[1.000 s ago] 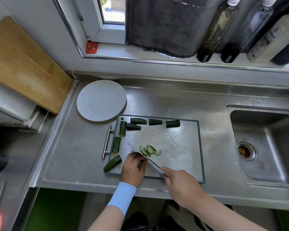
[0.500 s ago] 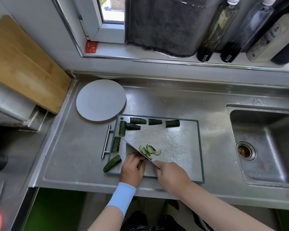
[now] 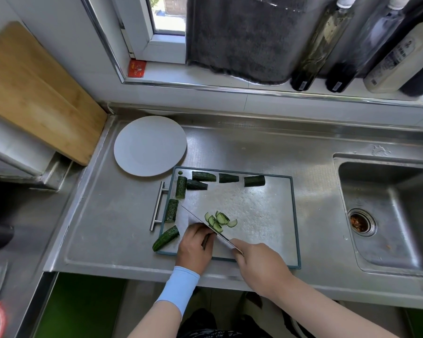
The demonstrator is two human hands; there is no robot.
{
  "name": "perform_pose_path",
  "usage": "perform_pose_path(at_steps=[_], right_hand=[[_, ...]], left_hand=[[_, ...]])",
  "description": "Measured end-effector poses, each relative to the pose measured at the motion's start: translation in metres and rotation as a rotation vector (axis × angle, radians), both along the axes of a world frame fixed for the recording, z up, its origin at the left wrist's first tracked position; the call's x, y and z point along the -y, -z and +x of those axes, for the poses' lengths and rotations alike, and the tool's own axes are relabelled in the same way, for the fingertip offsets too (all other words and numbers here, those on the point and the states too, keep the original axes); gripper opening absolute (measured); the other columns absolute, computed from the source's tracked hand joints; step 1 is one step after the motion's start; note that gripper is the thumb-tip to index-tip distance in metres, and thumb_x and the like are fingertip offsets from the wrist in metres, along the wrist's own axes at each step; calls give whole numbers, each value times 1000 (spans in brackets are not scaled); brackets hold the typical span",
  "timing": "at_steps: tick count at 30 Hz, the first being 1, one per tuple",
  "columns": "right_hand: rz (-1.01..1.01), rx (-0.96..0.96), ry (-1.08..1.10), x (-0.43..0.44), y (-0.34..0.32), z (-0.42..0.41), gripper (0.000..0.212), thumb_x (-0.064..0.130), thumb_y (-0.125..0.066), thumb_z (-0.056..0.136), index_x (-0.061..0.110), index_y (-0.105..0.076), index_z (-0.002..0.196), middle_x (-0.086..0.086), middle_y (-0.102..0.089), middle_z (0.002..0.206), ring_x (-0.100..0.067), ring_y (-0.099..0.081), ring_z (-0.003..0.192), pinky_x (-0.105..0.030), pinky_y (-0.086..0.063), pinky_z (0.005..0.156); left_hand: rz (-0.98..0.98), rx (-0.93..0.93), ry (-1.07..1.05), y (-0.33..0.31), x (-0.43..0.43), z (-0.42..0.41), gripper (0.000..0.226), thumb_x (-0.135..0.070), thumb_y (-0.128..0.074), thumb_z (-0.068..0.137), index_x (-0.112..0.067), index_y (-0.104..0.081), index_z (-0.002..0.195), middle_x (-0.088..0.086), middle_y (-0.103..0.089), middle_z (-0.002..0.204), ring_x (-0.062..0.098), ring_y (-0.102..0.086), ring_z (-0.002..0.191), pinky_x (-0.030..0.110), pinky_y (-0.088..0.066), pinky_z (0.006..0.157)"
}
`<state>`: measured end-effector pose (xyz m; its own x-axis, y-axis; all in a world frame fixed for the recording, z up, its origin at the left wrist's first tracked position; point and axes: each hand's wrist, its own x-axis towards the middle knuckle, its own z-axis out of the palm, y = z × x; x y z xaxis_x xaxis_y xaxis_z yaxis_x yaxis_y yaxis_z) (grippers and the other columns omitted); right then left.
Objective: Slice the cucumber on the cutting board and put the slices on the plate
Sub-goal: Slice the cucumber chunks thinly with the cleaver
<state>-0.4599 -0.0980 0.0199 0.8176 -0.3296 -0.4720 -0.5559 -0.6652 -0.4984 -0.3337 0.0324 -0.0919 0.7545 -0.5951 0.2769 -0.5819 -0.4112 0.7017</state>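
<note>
Cucumber slices [image 3: 219, 220] by knife [image 3: 197, 222] — right grip [image 3: 259, 267] clasps it, left grip [image 3: 194, 247] pinches a piece [image 3: 206, 241]; chunks [image 3: 204, 176] line board [image 3: 266, 215].

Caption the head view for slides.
Knife in right hand cuts cucumber under left hand on cutting board; slices beside knife, plate bare.

Stainless steel counter [image 3: 254, 152], sink [image 3: 388, 240] built in on the right. White plate [image 3: 150, 145] and cutting board [image 3: 266, 215] sit on it, side by side.

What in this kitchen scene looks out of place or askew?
One cucumber piece lies skewed at the near-left corner of the cutting board, its end hanging off the edge over the steel counter; the other pieces lie on the board. Nothing looks spilled or damaged.
</note>
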Motion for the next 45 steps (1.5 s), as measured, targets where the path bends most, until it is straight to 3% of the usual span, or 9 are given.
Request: perform_pose_path(at_steps=[6,9,14,18,21,27,32,37,45], right_hand=[[2,1,5,5,-4,-20,25,33,-35,107,31,-58,116,3,-64,78,-15,-52,64,-29,-44,62],[9,-11,-6,6,-3,-21,23,32,-35,107,32,-58,110,4,-58,71,-14,-49,59,-22,-35,53],[39,-56,13,4,-3,-14,24,30,-35,107,32,-59,106,6,-58,72,-12,-50,60,-20,-35,54],[59,-98,31,1,3,1,22,25,-35,103,28,-51,89,3,-55,69,-16,-47,62,-27,-33,54],[64,-102,32,-2,5,14,20,24,-35,101,32,-48,89,4,-54,69,-20,-49,65,-31,-36,56],[83,-110,53,0,3,20,35,24,-36,102,40,-39,71,6,-51,65,-19,-49,64,-27,-36,55],[60,-76,31,-2,0,16,20,27,-36,103,31,-48,87,3,-55,69,-21,-51,65,-35,-40,61],[36,-35,18,-3,-3,0,20,31,-35,105,30,-53,96,2,-58,70,-18,-50,61,-32,-40,58],[29,-56,4,3,-6,-15,23,33,-34,107,34,-56,106,5,-54,68,-12,-47,58,-24,-35,54]], left_hand=[[-17,-20,-1,-1,0,-1,12,-17,-62,85,-9,-70,88,4,-64,92,17,-58,89,7,-37,88],[-23,-21,5,0,0,-1,10,-16,-64,85,-9,-70,88,3,-63,93,16,-58,89,9,-39,86],[-19,-23,3,3,-1,0,5,-10,-69,82,-9,-70,87,2,-63,92,17,-60,89,14,-42,85],[-11,5,0,1,0,-2,4,-11,-68,82,-8,-70,84,2,-64,90,16,-59,89,9,-38,86],[-9,4,5,-1,0,-2,8,-14,-65,84,-7,-70,84,3,-63,89,16,-58,89,7,-36,86],[0,17,26,1,-1,0,5,-6,-68,82,-6,-70,86,2,-61,91,16,-56,87,11,-38,83],[8,14,0,0,-2,-2,12,-18,-62,85,-8,-70,85,3,-61,86,16,-56,85,11,-38,79],[-19,11,-27,1,-1,-2,8,-13,-67,81,-8,-71,85,6,-64,90,16,-56,90,7,-35,89],[-35,5,-16,4,-2,-1,12,-17,-64,85,-8,-70,85,5,-65,90,16,-58,87,9,-38,86]])
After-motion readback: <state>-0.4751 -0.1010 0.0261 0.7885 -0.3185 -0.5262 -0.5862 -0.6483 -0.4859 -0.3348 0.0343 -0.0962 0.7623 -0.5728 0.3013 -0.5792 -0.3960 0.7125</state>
